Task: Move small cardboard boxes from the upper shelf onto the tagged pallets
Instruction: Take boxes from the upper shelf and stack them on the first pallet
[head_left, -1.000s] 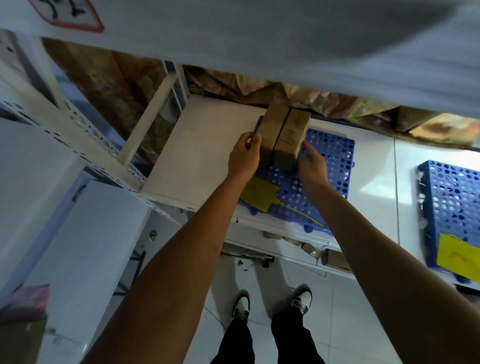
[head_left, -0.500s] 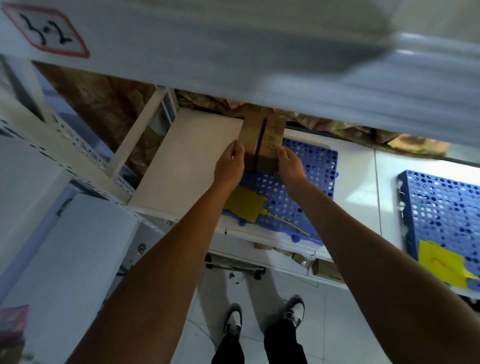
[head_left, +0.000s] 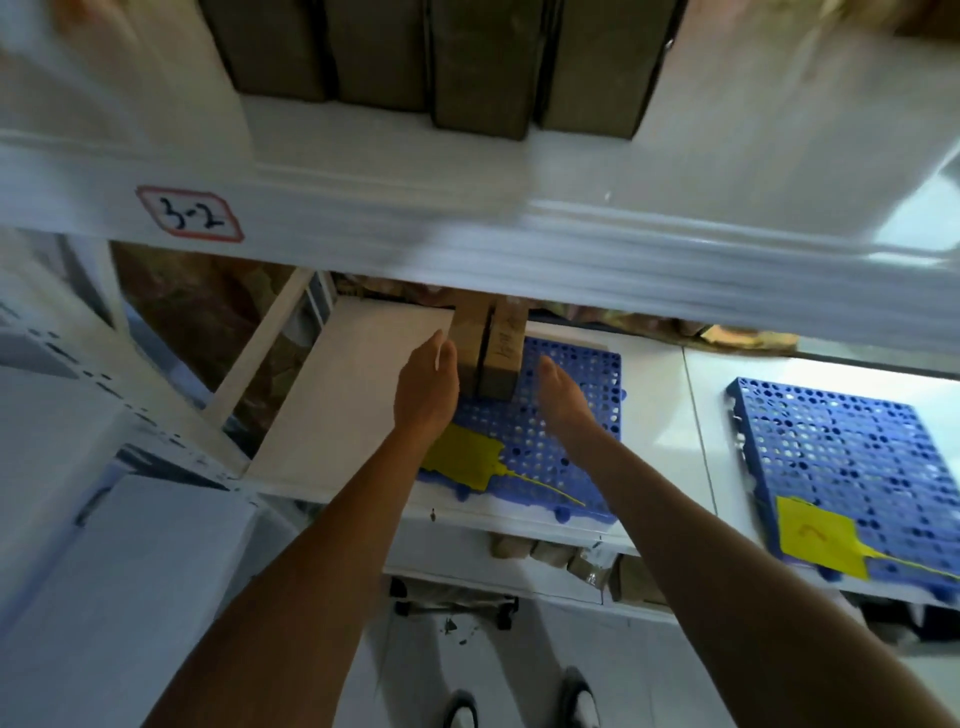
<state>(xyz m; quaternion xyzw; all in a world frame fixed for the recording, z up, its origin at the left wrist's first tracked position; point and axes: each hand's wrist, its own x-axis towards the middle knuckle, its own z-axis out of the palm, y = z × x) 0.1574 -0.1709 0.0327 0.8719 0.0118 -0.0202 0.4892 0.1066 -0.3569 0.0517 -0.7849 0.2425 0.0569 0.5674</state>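
Two small cardboard boxes stand side by side at the far left corner of a blue perforated pallet with a yellow tag. My left hand is flat and open just left of the boxes, perhaps brushing the nearer one. My right hand is open to their right, apart from them. Several dark cardboard boxes stand in a row on the upper shelf, which carries a label reading 3-2.
A second blue pallet with a yellow tag lies to the right on the same white lower shelf. White shelf uprights stand at the left. My feet are on the tiled floor below.
Both hands have let go of the two boxes, which now stand on the pallet, and have drawn slightly back. The view has tilted up, revealing the upper shelf's boxes.
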